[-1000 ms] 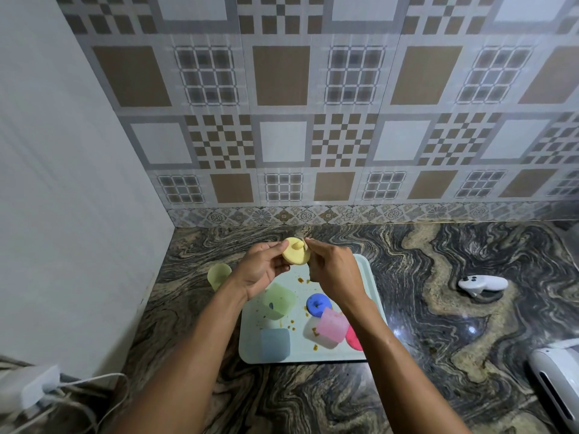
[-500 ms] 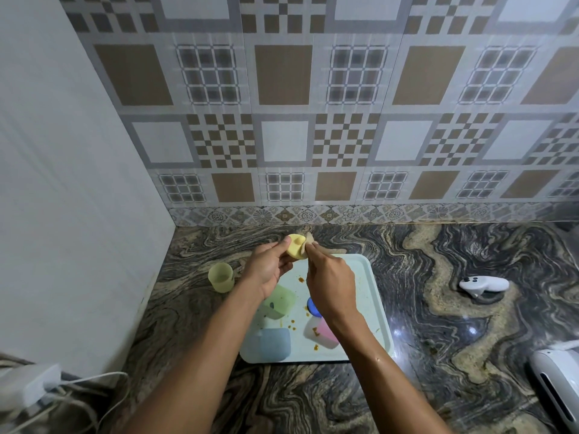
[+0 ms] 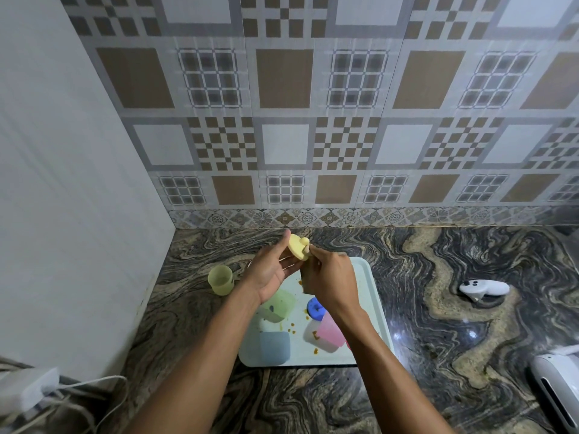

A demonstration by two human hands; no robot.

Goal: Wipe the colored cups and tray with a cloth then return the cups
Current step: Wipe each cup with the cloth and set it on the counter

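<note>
My left hand (image 3: 268,275) pinches a small yellow lid (image 3: 297,245) with a knob, held above the far edge of the pale tray (image 3: 374,303). Pressed against the lid's right side, my right hand (image 3: 333,283) grips a tan cloth (image 3: 306,278) that hangs below its fingers. On the tray lie a green cup (image 3: 279,305) on its side, a pale blue cup (image 3: 274,346), a pink cup (image 3: 329,333) and a blue lid (image 3: 315,308). Orange-brown crumbs dot the tray. A yellow-green cup (image 3: 221,279) stands upright on the counter left of the tray.
The dark marbled counter (image 3: 438,324) meets a tiled wall behind and a white wall on the left. A white controller (image 3: 482,288) lies to the right, a white appliance (image 3: 557,389) at the right edge, and a white adapter with cables (image 3: 31,386) at the lower left.
The yellow lid has been turned in my left hand, so its knob faces up. My right hand with the cloth has shifted along the lid's right edge.
</note>
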